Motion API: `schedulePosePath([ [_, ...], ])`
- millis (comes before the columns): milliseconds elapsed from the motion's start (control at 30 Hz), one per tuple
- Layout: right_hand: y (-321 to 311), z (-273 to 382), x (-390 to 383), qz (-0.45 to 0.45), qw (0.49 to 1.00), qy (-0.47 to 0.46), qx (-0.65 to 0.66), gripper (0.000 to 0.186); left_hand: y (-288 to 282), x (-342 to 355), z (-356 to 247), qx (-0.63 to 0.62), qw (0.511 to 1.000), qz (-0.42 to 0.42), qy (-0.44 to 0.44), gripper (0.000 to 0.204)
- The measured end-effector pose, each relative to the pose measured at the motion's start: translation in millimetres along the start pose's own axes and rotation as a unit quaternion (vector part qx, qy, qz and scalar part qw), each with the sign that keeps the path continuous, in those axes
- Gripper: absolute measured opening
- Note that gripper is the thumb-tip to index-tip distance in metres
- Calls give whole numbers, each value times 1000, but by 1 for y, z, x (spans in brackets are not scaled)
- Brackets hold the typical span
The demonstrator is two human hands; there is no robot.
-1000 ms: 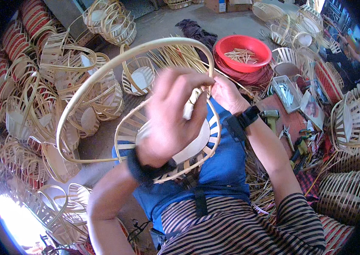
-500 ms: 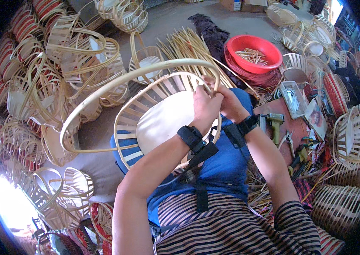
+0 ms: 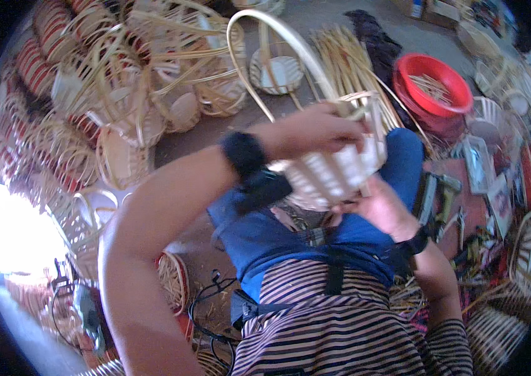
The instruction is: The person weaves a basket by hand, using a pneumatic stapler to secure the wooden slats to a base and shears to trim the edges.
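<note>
Holding the pale slatted basket (image 3: 325, 178) tilted over the blue-clothed lap (image 3: 256, 238), with its hoop handle (image 3: 308, 59) leaning to the left. With the left hand (image 3: 328, 131), gripping the upper part with bent fingers. With the right hand (image 3: 381, 205), touching the lower side; because of blur, cannot tell whether pinching with fingers or only supporting. Farther to the right, seeing a red basin (image 3: 419, 97).

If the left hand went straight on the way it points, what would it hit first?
The left hand would likely meet the slatted basket, just at its fingers; blur leaves depth unclear.
</note>
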State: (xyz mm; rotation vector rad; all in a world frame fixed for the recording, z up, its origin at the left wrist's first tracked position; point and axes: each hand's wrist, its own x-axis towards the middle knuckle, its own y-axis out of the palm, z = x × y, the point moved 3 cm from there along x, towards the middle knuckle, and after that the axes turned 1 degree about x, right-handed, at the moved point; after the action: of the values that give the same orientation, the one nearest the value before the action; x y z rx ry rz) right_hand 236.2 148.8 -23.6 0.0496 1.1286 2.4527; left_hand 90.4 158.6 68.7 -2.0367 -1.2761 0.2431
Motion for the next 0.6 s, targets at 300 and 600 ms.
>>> schedulePosePath([
  [300,59,-50,10,-132,991,26,10,34,-23,-25,19,-339,879,159,-297,30],
  [600,38,-55,23,-146,988,11,49,31,-15,-35,20,137,944,-154,-259,92],
])
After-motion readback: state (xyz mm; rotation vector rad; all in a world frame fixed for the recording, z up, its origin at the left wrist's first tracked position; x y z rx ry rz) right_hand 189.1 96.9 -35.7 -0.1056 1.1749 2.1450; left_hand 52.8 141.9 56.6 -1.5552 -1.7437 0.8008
